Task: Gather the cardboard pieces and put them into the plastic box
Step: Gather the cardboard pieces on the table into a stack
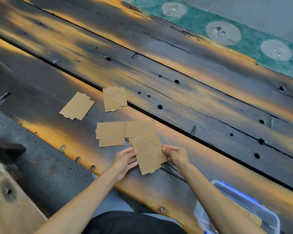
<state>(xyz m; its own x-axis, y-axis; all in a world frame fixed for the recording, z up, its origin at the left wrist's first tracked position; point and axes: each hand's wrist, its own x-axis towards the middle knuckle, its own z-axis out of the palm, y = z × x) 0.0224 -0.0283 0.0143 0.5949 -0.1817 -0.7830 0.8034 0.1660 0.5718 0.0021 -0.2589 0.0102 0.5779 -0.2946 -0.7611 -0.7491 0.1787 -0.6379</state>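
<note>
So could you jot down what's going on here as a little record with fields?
Setting: dark scorched wooden plank table
Held: flat brown cardboard piece with curved cuts, gripped at its sides by left hand and right hand
Loose on table: four flat brown cardboard pieces, at
Container: clear plastic box with blue clips, lower right, open, some cardboard already inside
Progress: partly done

Held card (149,154), flat brown with cut lines, tilted at lower centre. Four more flat pieces: upper left (77,105), upper centre (114,98), two overlapping mid-frame (111,133). Clear box (267,215), blue-clipped, lower right.
</note>
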